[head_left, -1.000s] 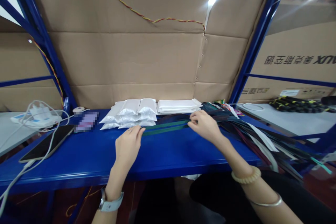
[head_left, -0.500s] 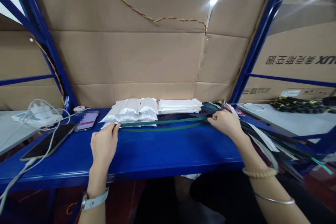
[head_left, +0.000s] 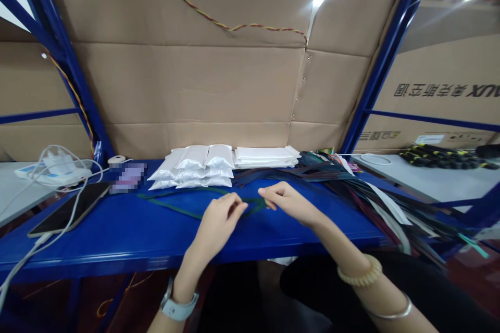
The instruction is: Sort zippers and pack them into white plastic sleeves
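Note:
A thin green ribbon (head_left: 172, 207) lies as a long narrow loop on the blue tabletop (head_left: 156, 242). Its left bend rests on the table, while its right end runs up to both hands. My left hand (head_left: 221, 221) is closed in a pinch on this ribbon, thumb against the fingers. Just to its right, my right hand (head_left: 289, 203) also pinches the ribbon, with a small gap between the two hands. Behind the hands, a bundle of dark ribbons (head_left: 344, 179) spreads to the right and hangs past the table's edge.
Puffy white packets (head_left: 203, 171) are stacked at the back, beside flat white packets (head_left: 267, 157). On the left are a dark phone (head_left: 72, 208) with a white cable, a partly blurred purple-screened phone (head_left: 128, 177) and a tape roll (head_left: 117, 160). Cardboard (head_left: 187, 83) walls the back.
Both hands have come together from far apart near the table's middle, the left moving right and the right moving left. The ribbon, stretched taut before, now lies slack in a loop.

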Tool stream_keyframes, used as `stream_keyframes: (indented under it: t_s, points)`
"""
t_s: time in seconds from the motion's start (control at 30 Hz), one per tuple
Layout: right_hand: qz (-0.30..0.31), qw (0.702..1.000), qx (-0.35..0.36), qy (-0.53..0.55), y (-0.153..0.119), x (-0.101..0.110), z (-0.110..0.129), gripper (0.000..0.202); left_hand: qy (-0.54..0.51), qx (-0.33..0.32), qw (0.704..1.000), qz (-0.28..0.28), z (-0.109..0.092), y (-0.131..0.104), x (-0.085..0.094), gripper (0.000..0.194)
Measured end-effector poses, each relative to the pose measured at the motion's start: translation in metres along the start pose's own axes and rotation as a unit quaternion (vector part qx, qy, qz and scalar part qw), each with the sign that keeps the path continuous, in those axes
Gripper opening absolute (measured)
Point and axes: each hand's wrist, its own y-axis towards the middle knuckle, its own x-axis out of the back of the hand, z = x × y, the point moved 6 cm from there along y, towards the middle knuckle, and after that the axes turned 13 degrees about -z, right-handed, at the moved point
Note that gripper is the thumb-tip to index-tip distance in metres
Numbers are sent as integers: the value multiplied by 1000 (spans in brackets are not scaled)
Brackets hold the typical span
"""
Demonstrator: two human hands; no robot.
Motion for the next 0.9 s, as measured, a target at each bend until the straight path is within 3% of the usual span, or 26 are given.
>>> stream_keyframes:
  t_s: [0.13, 0.5, 0.67, 0.9]
  points:
    - [-2, 997, -6, 81, -3, -23, 0, 54, -2, -12, 1000, 23, -11, -7, -17, 23]
    - [-6, 979, -81, 187, -4, -33, -17, 32, 40, -22, 999, 10, 0, -6, -11, 26]
    - [41, 995, -62, 66, -6, -35, -22, 40, 66, -41, 997, 20, 0, -5, -10, 25]
    - [46, 999, -12, -12, -4, -33, -20, 43, 159, -86, 982, 54, 2, -6, -9, 25]
